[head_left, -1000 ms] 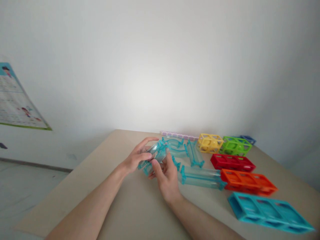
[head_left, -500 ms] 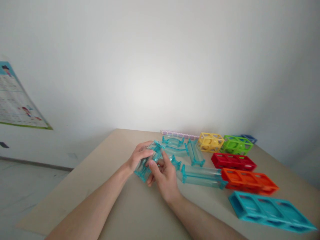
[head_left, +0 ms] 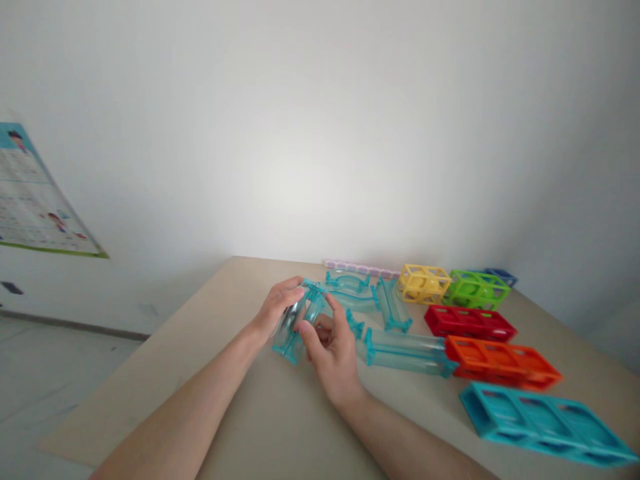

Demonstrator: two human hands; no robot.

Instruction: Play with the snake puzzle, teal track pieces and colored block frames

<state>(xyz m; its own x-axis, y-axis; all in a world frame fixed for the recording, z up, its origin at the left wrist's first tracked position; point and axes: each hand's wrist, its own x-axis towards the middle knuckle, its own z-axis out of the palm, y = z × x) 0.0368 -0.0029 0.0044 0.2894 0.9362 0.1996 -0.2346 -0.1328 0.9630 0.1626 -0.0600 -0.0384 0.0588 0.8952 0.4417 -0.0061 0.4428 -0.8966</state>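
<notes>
Between my two hands is a clear teal plastic track piece [head_left: 289, 337], tilted, with darker teal connector ends. My left hand [head_left: 277, 307] is closed on its left side, thumb across the upper part. My right hand [head_left: 330, 350] grips it from the right, index finger near the top end and thumb along the side; its other fingers curl partly out of sight. Just right of my right hand lies a similar straight clear track piece [head_left: 407, 350]. Behind are a curved clear piece [head_left: 350, 282] and another straight clear piece [head_left: 393, 303].
At the right stand hollow block frames: yellow [head_left: 424, 283], green [head_left: 477, 289], blue [head_left: 501, 276], red [head_left: 470, 323], orange [head_left: 503, 362] and teal [head_left: 547, 423]. A pale purple strip [head_left: 361, 268] lies along the wall [head_left: 320, 133]. The table [head_left: 200, 320] has its left edge beside the floor.
The clear track piece has turned slightly in my hands and stands a little more upright. Both hands keep hold of it. The other pieces keep their places on the table.
</notes>
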